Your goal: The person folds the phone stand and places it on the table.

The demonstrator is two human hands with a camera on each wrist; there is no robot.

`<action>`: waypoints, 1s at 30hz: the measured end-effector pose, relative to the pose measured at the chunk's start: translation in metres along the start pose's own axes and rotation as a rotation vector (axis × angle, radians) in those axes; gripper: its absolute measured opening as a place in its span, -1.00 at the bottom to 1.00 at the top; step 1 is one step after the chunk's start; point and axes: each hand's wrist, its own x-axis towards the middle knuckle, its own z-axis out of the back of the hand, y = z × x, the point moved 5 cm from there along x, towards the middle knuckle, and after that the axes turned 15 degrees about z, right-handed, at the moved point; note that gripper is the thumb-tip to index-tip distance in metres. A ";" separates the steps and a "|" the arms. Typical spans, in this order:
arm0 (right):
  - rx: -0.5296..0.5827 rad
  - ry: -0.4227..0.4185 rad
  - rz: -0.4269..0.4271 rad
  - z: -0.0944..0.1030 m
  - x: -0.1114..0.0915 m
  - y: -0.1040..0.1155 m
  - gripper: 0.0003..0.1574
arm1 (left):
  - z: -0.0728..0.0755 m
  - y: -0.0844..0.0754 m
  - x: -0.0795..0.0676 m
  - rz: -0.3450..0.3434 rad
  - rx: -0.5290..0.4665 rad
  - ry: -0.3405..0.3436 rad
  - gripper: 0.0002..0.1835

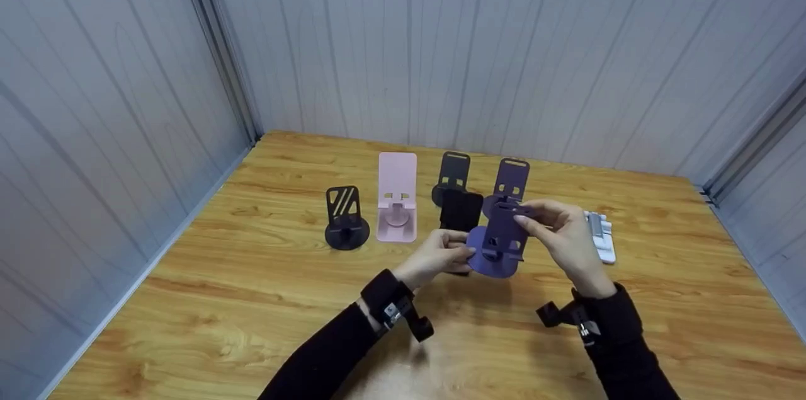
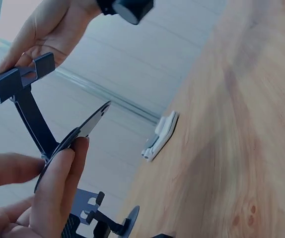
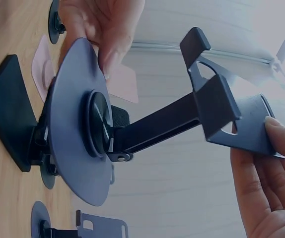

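A purple phone stand [image 1: 505, 230] with a round base is held up over the table between both hands. My left hand [image 1: 439, 252] pinches the edge of its round base [image 3: 78, 124], thumb on one face and fingers on the other. At the top of the back plate [image 3: 249, 116], my right hand [image 1: 565, 239] pinches the plate between thumb and fingers. The arm [image 3: 157, 124] joining base and plate is folded out, as the right wrist view shows. Close behind the held stand are a black phone stand [image 1: 461, 210] and another purple phone stand [image 1: 513, 177].
To the left stand a black slotted phone stand [image 1: 344, 217] and a pink phone stand [image 1: 397, 189]. A dark grey phone stand [image 1: 454, 171] is at the back. Beside my right hand lies a white folded stand [image 1: 601, 237]. Pale panel walls [image 1: 403, 41] border the wooden table [image 1: 252, 286].
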 end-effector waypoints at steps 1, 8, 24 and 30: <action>0.003 0.005 -0.003 -0.001 0.000 -0.001 -0.73 | 0.001 0.000 0.000 -0.007 -0.004 -0.004 -0.62; 0.013 0.003 -0.046 0.000 0.000 -0.008 -0.73 | 0.005 -0.001 0.000 -0.033 -0.022 -0.035 -0.65; 0.097 0.001 -0.018 -0.007 0.001 -0.019 -0.79 | 0.010 -0.007 -0.001 -0.072 -0.034 -0.063 -0.61; 0.138 0.022 -0.042 -0.011 0.001 -0.021 -0.82 | 0.013 -0.009 -0.001 -0.096 0.031 -0.112 -0.64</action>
